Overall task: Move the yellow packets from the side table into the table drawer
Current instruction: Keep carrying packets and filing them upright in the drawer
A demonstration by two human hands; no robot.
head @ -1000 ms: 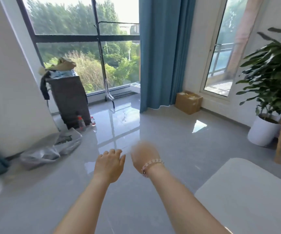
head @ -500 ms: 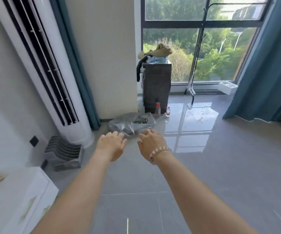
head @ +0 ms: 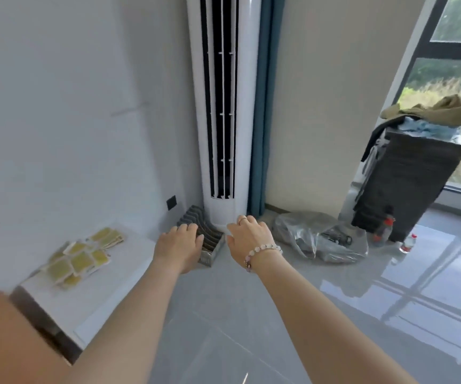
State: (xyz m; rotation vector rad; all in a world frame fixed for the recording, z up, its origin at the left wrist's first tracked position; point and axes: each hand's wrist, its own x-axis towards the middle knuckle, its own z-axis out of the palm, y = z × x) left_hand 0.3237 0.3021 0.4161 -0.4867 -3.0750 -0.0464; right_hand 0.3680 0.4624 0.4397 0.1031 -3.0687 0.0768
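Observation:
Several yellow packets [head: 81, 257] lie in a loose pile on the white side table [head: 118, 275] at the lower left, against the wall. My left hand [head: 179, 245] is stretched out in the air past the table's right end, fingers loosely bent, holding nothing. Beside it my right hand [head: 248, 234], with a bead bracelet and a ring, also hangs in the air with nothing in it. Both hands are well to the right of the packets. The table's front shows a dark gap under the top; no drawer is clearly seen.
A tall white air conditioner [head: 223, 106] stands in the corner, with a grey slotted rack [head: 204, 239] at its foot. A plastic bag [head: 318, 239], two bottles [head: 384, 231] and a dark cabinet [head: 406, 187] piled with clothes sit to the right on the glossy grey floor.
The view has swung left, from the window and plant to the corner. The side table with the yellow packets has come fully into view. Both hands stay stretched out and empty.

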